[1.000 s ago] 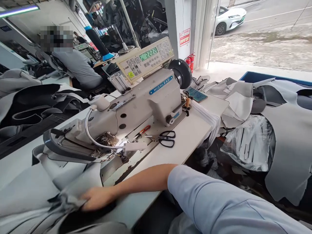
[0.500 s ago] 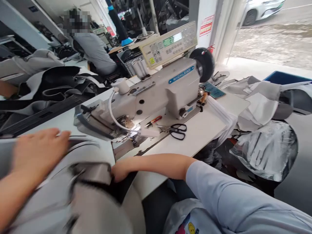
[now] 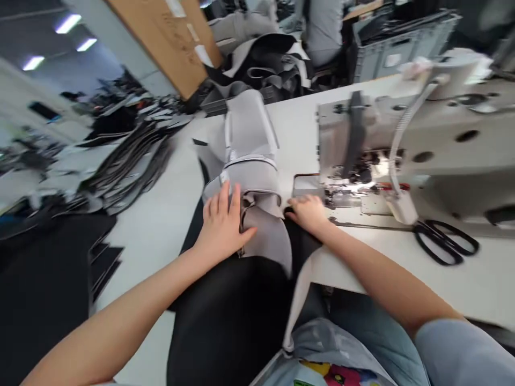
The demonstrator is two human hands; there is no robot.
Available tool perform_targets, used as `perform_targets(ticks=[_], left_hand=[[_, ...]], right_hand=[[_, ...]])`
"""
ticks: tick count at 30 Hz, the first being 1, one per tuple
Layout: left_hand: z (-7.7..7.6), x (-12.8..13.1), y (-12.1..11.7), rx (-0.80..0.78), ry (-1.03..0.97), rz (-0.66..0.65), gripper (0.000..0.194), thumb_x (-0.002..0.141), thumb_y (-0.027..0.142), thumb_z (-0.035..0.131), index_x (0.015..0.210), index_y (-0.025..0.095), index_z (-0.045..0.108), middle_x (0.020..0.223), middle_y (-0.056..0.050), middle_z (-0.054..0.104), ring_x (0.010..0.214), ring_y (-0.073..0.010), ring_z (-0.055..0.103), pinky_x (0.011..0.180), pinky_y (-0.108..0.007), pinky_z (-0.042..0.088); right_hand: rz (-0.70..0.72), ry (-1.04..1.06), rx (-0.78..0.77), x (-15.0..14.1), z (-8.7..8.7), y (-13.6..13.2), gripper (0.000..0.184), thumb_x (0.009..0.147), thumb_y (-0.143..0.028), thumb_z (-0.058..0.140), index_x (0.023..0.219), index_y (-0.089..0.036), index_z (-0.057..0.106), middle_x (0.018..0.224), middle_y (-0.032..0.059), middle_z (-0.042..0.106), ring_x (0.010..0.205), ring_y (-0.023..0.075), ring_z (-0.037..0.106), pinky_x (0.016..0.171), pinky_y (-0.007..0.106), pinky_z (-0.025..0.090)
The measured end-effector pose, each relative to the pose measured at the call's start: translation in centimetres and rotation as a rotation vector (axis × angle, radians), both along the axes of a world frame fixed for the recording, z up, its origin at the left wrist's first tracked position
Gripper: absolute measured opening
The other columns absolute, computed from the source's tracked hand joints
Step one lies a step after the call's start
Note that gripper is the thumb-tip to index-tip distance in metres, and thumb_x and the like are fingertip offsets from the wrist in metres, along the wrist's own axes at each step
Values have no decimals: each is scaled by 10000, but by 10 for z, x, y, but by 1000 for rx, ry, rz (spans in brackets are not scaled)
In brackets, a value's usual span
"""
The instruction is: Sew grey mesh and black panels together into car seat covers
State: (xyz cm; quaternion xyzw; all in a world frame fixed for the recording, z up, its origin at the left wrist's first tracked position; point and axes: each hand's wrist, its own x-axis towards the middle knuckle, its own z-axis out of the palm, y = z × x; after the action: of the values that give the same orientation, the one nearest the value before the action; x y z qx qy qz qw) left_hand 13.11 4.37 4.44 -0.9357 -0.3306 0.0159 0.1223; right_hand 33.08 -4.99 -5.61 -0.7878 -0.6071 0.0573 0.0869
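A grey-and-black sewn cover point(image 3: 257, 179) stretches from the white table down over my lap, with piped seams and a folded, bunched part in its middle. My left hand point(image 3: 220, 228) lies flat on its left side, fingers spread and thumb out. At the cover's right edge, my right hand point(image 3: 309, 213) has its fingers curled on the black material, close to the sewing machine's plate; its grip is partly hidden. The sewing machine point(image 3: 434, 139) stands to the right, its lamp lit at the needle area. Black-handled scissors point(image 3: 444, 241) rest in front of it.
Stacked dark cut pieces point(image 3: 129, 155) lie at the table's left, with black sheets point(image 3: 44, 268) nearer me. Behind the table are a cardboard box point(image 3: 169, 40), more grey and black material point(image 3: 269, 64), a grey crate point(image 3: 396, 56) and a seated person's grey clothing point(image 3: 325, 32).
My view has swung left, so the machine now sits at the right. The cover lies more in front of me, my left hand flat on it. My right hand stays at its edge.
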Motion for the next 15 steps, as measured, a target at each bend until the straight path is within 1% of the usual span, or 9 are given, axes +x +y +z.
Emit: perform_targets(ticks=[2,3,4,6,8,9,12,13,15], left_hand=[[21,-19,9,-43,40,106,933,747,602,579,1481,151,219,1543,-180,217,1369,-401,286,1070,-518,313],[30,-26,10,-98,79,143,858,744,644,552,1431,180,332,1494,-156,336,1314,-384,378,1032,-495,368],[37,-32,11,-177,129,162,760,750,668,522,1346,201,450,1411,-133,459,1240,-358,468,986,-465,417],[41,-33,9,-341,185,191,624,756,636,516,1181,182,578,1206,-120,620,1057,-304,602,867,-391,492],[29,-25,7,-438,210,195,567,749,576,541,1094,136,632,1102,-157,665,963,-295,642,757,-356,518],[20,-17,6,-480,194,158,565,768,569,526,1085,118,645,1109,-179,663,958,-287,647,722,-341,518],[-12,14,1,-497,181,108,554,769,494,593,1145,89,638,1232,-220,607,1060,-276,623,727,-310,513],[-21,26,1,-498,188,109,615,743,506,637,1189,83,616,1310,-228,553,1137,-292,585,766,-311,511],[-33,49,3,-494,153,200,716,674,552,704,1232,115,598,1400,-192,482,1245,-301,507,851,-299,491]], right_hand=[[-75,-111,112,-4,14,-7,452,905,-378,489,1295,-151,516,1123,216,588,1046,369,512,812,485,390],[-28,-149,166,-8,19,-11,450,908,-375,468,1312,-184,511,1154,202,576,1054,362,507,813,479,386],[83,-137,178,-12,23,-15,423,911,-375,442,1282,-201,547,1126,189,590,1034,342,522,810,467,389],[541,-19,64,-24,21,-26,357,896,-346,431,1145,-226,657,1035,170,622,906,257,585,769,401,415],[893,68,22,-38,6,-42,428,855,-427,492,1255,-318,600,1191,155,591,992,239,596,835,397,426],[957,61,62,-44,-6,-51,551,820,-512,521,1349,-356,508,1291,148,547,1083,271,571,875,438,417],[846,42,244,-57,-42,-74,711,737,-669,512,1402,-449,394,1363,115,523,1230,380,468,953,643,307],[755,72,278,-59,-51,-77,682,738,-681,487,1380,-459,424,1342,101,550,1240,380,463,977,664,275],[516,146,309,-63,-62,-74,587,782,-669,409,1311,-441,523,1295,81,596,1231,329,492,1023,591,294]])
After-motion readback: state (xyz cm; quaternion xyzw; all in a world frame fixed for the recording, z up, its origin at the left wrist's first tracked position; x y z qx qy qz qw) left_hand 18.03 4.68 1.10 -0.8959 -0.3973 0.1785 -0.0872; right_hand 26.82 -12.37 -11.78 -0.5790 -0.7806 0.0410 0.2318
